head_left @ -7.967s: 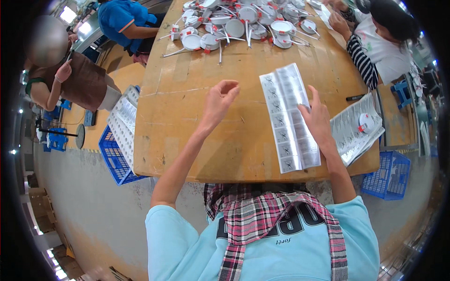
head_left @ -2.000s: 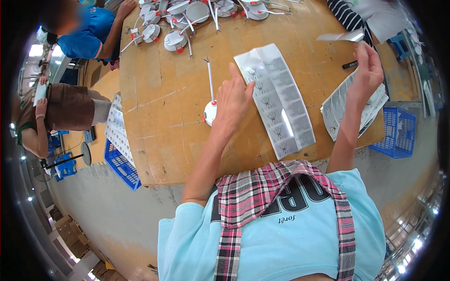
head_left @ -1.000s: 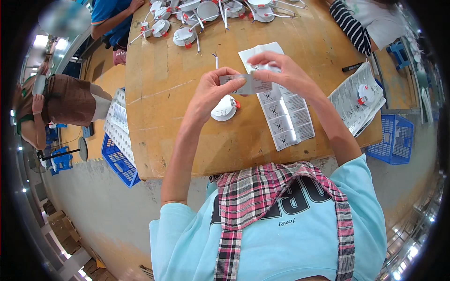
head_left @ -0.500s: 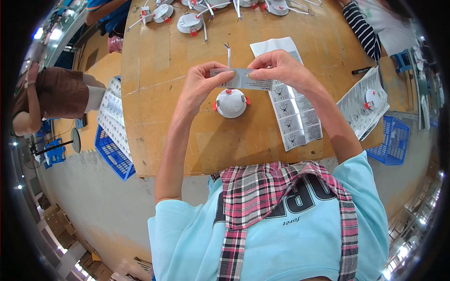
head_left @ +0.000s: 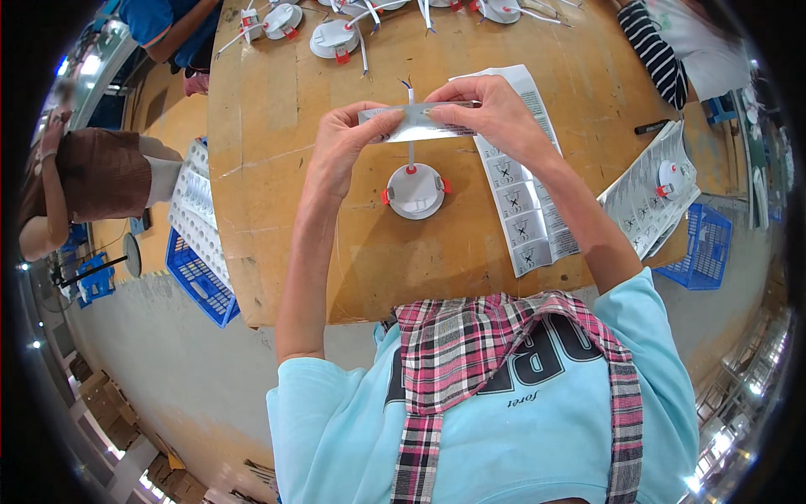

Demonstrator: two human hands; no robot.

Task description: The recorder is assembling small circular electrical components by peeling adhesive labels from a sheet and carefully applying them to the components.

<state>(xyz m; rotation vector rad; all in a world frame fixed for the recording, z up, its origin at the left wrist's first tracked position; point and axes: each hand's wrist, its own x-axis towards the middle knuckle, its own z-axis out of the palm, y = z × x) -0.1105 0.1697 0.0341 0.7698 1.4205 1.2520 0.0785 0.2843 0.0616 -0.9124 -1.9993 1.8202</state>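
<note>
Between my two hands stretches a silver printed label (head_left: 420,123), held up over the cable of a round white downlight. My left hand (head_left: 348,139) pinches its left end, thumb on top. At the other end my right hand (head_left: 491,113) is closed on it the same way. The white downlight (head_left: 416,195) lies on the table just nearer to me, with red clips at its sides. Its white cable (head_left: 411,151) runs away from me beneath the label, the bare wire ends showing beyond. Under my right forearm lies a silver label sheet (head_left: 522,206).
More downlights (head_left: 334,40) with cables lie along the table's far side. At right, a stack of label sheets (head_left: 645,206) carries another downlight (head_left: 669,176), near a black marker (head_left: 651,128). Blue crates (head_left: 197,281) flank the wooden table (head_left: 277,227). Other people stand left and far right.
Both hands have moved slightly away from me with the label, which now tilts and shines more. More of the cable next to the downlight shows.
</note>
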